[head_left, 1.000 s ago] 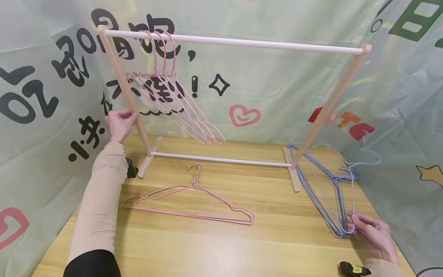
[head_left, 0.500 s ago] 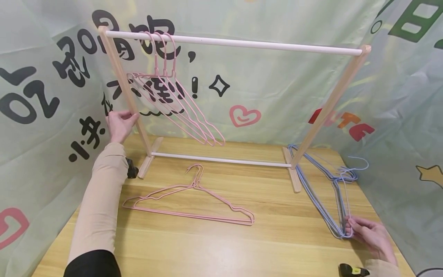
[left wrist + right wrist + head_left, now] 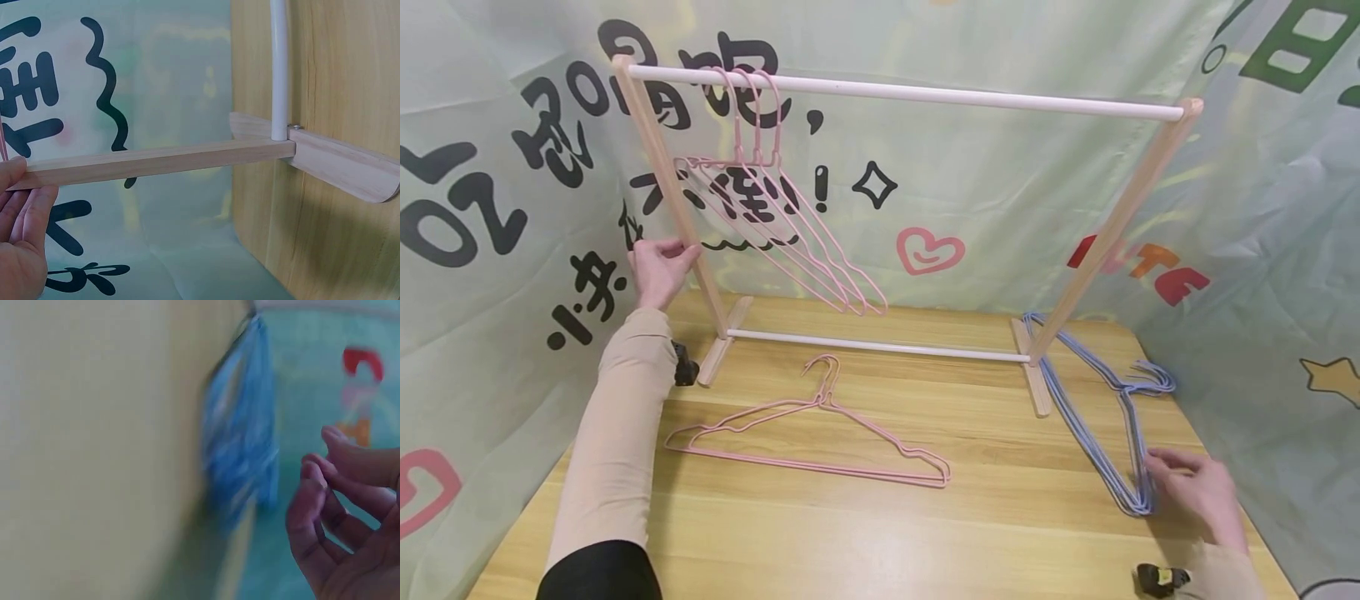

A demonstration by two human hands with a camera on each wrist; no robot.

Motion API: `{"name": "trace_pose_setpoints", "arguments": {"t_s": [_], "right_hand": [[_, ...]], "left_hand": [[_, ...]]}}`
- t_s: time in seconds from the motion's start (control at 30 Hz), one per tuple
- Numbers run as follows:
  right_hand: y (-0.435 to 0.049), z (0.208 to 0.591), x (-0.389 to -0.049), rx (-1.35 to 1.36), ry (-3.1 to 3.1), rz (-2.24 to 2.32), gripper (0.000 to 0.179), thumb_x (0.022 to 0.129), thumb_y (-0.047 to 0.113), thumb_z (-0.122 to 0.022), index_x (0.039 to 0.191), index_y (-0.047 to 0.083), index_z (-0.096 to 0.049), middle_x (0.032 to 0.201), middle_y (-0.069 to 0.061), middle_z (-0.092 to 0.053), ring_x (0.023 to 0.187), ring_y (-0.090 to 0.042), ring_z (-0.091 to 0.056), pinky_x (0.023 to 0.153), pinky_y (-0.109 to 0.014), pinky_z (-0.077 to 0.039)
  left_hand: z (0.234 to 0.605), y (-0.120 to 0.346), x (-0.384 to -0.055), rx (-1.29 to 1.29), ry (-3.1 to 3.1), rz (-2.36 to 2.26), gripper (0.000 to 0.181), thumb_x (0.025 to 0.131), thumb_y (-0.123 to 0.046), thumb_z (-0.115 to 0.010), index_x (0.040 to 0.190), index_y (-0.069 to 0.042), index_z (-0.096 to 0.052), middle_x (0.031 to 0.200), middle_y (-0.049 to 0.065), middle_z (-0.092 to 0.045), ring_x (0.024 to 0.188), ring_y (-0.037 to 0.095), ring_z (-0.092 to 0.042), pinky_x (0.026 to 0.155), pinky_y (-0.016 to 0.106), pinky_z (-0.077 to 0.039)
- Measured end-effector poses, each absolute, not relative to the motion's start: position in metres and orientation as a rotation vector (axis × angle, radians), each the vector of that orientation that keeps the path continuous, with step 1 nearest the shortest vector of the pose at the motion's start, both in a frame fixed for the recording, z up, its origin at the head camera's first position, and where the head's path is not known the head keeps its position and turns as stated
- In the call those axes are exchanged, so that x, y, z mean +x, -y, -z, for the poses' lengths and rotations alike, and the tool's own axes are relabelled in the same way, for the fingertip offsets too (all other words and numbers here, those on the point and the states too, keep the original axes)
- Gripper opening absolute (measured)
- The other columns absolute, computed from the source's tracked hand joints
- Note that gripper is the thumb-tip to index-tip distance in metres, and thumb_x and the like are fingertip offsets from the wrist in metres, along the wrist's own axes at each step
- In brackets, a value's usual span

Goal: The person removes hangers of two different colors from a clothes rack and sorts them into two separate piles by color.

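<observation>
My left hand [image 3: 661,271] pinches the left wooden post [image 3: 664,179] of a small clothes rack; in the left wrist view the thumb lies along one side of the post [image 3: 156,161] and the fingers along the other. My right hand [image 3: 1198,487] is beside the near end of a stack of blue hangers [image 3: 1086,437] lying on the table at the right. In the right wrist view the thumb and loosely bent fingers [image 3: 306,503] stand apart, holding nothing, and the blurred blue hangers [image 3: 240,437] lie beyond them.
Several pink hangers [image 3: 808,221] hang from the left part of the white top rail [image 3: 925,93]. Two more pink hangers [image 3: 812,462] lie on the wooden table [image 3: 880,542] before the rack. A printed cloth [image 3: 1000,192] encloses the back and sides.
The right hand has let go of a blue hanger, which was lowered leftward and now lies with the stack; the hand has drawn slightly up off it. The left hand has stayed on the post.
</observation>
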State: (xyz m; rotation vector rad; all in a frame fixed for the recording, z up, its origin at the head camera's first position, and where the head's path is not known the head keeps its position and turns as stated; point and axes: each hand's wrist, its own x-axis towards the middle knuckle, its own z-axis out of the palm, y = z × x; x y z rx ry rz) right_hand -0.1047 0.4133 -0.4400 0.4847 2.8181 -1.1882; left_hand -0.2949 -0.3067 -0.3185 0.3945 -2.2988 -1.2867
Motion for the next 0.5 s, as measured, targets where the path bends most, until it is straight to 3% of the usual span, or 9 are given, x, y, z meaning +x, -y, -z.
{"name": "trace_pose_setpoints", "arguments": {"t_s": [0.1,0.27,0.33,0.5], "right_hand": [[-0.385,0.420,-0.121,0.238,-2.921,1.126,0.053,0.100,0.033,-0.063,0.129,-0.011,-0.060,0.086,-0.001,-0.078,0.070,0.000,-0.065,0.064,-0.020,-0.048],[-0.305,0.380,-0.164,-0.350,-2.924,1.221,0.035,0.100,0.017,-0.063,0.123,-0.009,-0.066,0.104,-0.020,-0.077,0.083,0.002,-0.069,0.076,-0.017,-0.052],[-0.267,0.364,-0.183,-0.567,-2.867,1.263,0.031,0.099,0.012,-0.063,0.122,-0.008,-0.068,0.112,-0.026,-0.074,0.090,-0.006,-0.073,0.082,-0.020,-0.055],[-0.175,0.327,-0.228,-0.861,-2.667,1.371,0.031,0.101,0.011,-0.059,0.126,-0.007,-0.066,0.118,-0.025,-0.072,0.105,-0.031,-0.073,0.095,-0.035,-0.056]], "left_hand": [[0.317,0.307,-0.295,0.401,2.296,1.284,0.038,0.089,-0.026,-0.075,0.121,-0.005,-0.072,0.108,0.006,-0.076,0.064,-0.016,-0.053,0.071,0.011,-0.044],[0.317,0.307,-0.294,0.409,2.304,1.266,0.038,0.090,-0.028,-0.075,0.121,-0.007,-0.072,0.108,0.003,-0.077,0.069,-0.013,-0.053,0.075,0.014,-0.043],[0.318,0.306,-0.294,0.414,2.311,1.268,0.038,0.090,-0.028,-0.074,0.122,-0.007,-0.072,0.108,0.002,-0.078,0.071,-0.012,-0.053,0.077,0.015,-0.043],[0.319,0.305,-0.295,0.425,2.315,1.268,0.038,0.090,-0.027,-0.074,0.122,-0.007,-0.072,0.110,0.005,-0.077,0.076,-0.009,-0.053,0.079,0.016,-0.042]]}}
